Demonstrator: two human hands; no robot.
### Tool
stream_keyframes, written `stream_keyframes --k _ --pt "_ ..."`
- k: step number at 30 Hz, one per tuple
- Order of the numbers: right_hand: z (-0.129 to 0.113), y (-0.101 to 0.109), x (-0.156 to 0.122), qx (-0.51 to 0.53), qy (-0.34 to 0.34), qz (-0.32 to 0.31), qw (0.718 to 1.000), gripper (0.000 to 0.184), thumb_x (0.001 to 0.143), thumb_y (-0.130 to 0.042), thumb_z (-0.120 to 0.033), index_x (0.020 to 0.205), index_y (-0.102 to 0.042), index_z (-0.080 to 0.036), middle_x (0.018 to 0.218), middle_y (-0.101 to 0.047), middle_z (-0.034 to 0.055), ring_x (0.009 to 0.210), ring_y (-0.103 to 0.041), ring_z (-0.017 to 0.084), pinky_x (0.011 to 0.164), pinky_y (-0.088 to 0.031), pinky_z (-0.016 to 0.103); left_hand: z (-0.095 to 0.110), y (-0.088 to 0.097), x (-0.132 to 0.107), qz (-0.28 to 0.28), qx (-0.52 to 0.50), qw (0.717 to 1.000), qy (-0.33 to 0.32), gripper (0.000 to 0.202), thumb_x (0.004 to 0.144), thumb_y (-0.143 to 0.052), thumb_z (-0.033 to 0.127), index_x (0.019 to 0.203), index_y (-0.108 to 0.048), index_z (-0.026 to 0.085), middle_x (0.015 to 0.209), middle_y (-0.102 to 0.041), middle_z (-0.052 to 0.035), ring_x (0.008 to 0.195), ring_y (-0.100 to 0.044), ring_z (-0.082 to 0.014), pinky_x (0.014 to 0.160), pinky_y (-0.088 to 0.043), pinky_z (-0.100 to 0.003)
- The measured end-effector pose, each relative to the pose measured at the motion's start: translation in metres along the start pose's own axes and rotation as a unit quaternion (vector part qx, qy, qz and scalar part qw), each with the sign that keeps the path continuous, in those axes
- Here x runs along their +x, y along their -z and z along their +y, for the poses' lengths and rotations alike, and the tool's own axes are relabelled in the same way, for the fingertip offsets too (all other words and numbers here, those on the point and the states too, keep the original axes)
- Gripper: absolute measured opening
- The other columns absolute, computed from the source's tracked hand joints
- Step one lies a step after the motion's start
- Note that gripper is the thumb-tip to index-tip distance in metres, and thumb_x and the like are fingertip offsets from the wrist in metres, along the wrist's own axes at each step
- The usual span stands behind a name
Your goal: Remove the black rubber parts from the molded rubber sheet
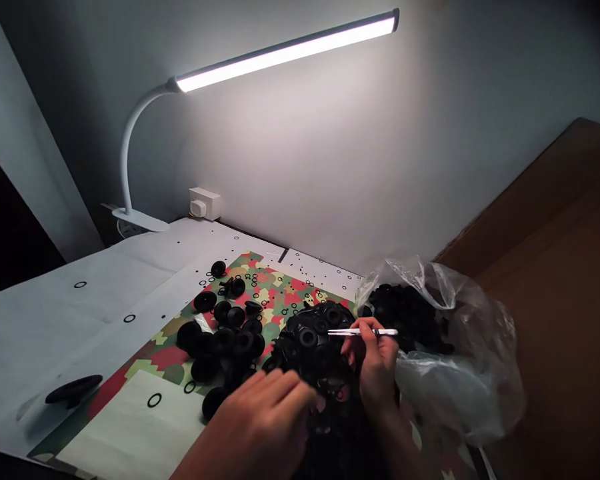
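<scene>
In my right hand is a pair of silver tweezers, held level with the tips pointing left over a pile of black rubber parts. My left hand is closed, palm down, just in front of that pile. Its fingertips are curled under, so whatever they may hold is hidden. Black round disc-shaped parts lie heaped to the left of the pile. A thin black ring rests on a pale sheet to the left of my left hand.
A clear plastic bag full of black parts stands at the right, beside a brown cardboard surface. A lit lamp arches over the table. Small rings and bits are scattered over the camouflage-patterned mat. One black disc lies far left.
</scene>
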State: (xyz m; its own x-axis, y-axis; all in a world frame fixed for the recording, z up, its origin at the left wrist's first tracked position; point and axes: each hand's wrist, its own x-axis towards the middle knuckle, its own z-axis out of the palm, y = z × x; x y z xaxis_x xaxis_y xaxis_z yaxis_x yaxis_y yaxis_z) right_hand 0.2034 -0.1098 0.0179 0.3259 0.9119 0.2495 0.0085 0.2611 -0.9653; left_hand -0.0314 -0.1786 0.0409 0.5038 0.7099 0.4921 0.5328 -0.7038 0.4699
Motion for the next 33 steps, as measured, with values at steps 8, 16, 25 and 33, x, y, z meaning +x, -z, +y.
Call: stream_keyframes --k 8,16,25,33 --pt "-0.005 0.007 0.003 -0.016 -0.003 0.083 0.996 0.052 0.103 -0.07 -0.067 0.078 -0.061 -0.023 0.052 -0.06 -0.0039 0.042 -0.049 0.011 0.042 -0.037 0.021 -0.033 -0.028 0.098 -0.15 0.028 0.988 0.004 0.013 0.104 -0.082 0.027 0.105 -0.071 0.021 0.111 -0.074 -0.0033 0.101 -0.069 -0.0255 0.092 -0.052 -0.042" --pt "-0.061 0.023 0.018 0.013 0.034 0.192 0.981 0.052 0.093 -0.089 -0.059 0.074 -0.058 -0.023 0.06 -0.056 -0.0075 0.046 -0.051 0.009 0.043 -0.041 0.019 -0.036 -0.052 0.128 -0.216 0.017 0.968 -0.125 0.024 0.097 -0.089 0.029 0.112 -0.073 0.018 0.118 -0.073 -0.0071 0.108 -0.068 -0.028 0.093 -0.047 -0.042" --pt "-0.023 0.055 0.003 -0.134 0.003 0.075 0.988 0.063 0.103 -0.07 -0.076 0.07 -0.06 -0.023 0.048 -0.057 -0.0032 0.038 -0.05 0.012 0.038 -0.037 0.021 -0.058 -0.074 0.142 -0.257 -0.037 0.948 -0.184 0.025 0.092 -0.084 0.021 0.113 -0.071 0.021 0.115 -0.071 -0.0047 0.106 -0.067 -0.0262 0.096 -0.047 -0.042" --pt "-0.009 0.054 -0.002 -0.131 -0.035 0.042 0.99 0.056 0.098 -0.081 -0.071 0.076 -0.06 -0.024 0.049 -0.062 -0.003 0.035 -0.047 0.01 0.037 -0.034 0.02 -0.061 -0.073 0.142 -0.262 -0.075 0.951 -0.144 0.036 0.084 -0.076 0.008 0.111 -0.057 0.021 0.116 -0.068 -0.0044 0.097 -0.063 -0.0237 0.086 -0.046 -0.039"
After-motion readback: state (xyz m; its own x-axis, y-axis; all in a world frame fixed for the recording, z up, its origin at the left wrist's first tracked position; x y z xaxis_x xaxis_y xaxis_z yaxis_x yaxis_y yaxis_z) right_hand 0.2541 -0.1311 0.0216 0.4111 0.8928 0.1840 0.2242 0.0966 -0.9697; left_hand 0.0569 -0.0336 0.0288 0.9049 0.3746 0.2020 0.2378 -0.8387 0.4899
